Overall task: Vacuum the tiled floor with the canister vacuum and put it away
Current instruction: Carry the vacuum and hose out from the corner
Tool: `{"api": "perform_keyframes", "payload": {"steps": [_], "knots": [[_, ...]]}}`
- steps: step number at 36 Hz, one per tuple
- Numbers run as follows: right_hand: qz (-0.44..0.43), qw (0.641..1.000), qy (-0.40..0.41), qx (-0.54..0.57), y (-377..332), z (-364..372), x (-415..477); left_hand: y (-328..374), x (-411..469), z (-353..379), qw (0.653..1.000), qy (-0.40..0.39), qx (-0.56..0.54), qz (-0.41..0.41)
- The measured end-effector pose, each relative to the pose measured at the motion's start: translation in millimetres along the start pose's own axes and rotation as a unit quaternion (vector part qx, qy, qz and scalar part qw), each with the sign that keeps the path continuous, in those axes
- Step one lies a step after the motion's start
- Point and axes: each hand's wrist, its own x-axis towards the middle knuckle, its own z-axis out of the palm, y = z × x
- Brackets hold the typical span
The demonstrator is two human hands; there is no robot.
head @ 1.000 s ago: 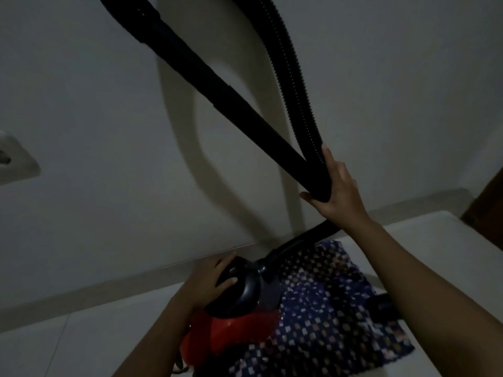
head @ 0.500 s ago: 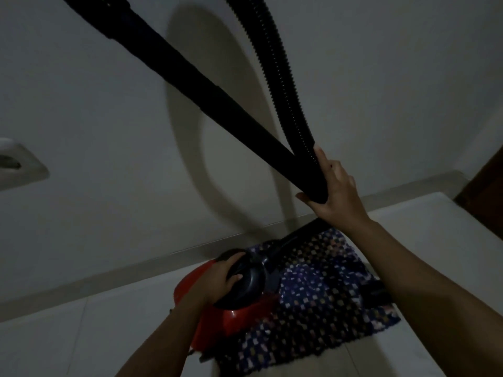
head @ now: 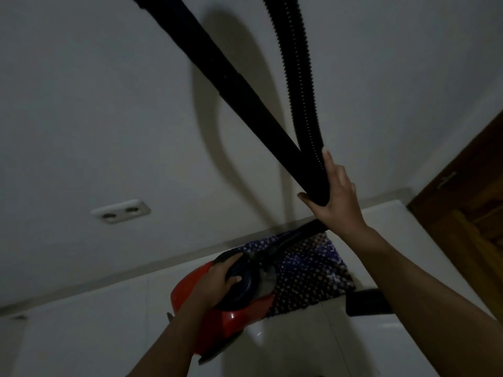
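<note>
A red canister vacuum [head: 234,319] hangs low in the middle, above the white tiled floor [head: 81,336]. My left hand [head: 217,281] grips its black carry handle [head: 245,284] on top. From the canister's front a black ribbed hose [head: 299,77] loops up out of view and comes back down beside the smooth black wand [head: 217,63]. My right hand [head: 337,197] holds hose and wand together where they cross, fingers wrapped round them, above and right of the canister.
A blue patterned mat [head: 313,270] lies on the floor by the wall, under the canister's front. A white double socket [head: 121,211] is on the wall at left. A brown wooden door [head: 468,213] stands at right. A black part [head: 366,302] shows under my right forearm.
The view has swung: the socket has moved in toward the middle and the door has come into sight. The canister has shifted left, further off the mat. Both hands keep their hold.
</note>
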Motion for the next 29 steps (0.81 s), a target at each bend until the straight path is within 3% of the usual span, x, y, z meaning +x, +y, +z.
{"api": "perform_keyframes", "payload": {"steps": [10,21,29], "knots": [[-0.037,0.999,-0.001,-0.026,-162,-33,8,-12,-122,-104,0.999,0.048,-0.022,-0.001],[-0.067,0.997,0.010,-0.030,-327,55,-60,-139,-238,-161,0.988,0.143,-0.056,0.012],[-0.033,0.999,0.026,-0.014,-386,139,-70,-227,-252,-203,0.990,0.133,-0.035,-0.008]]}}
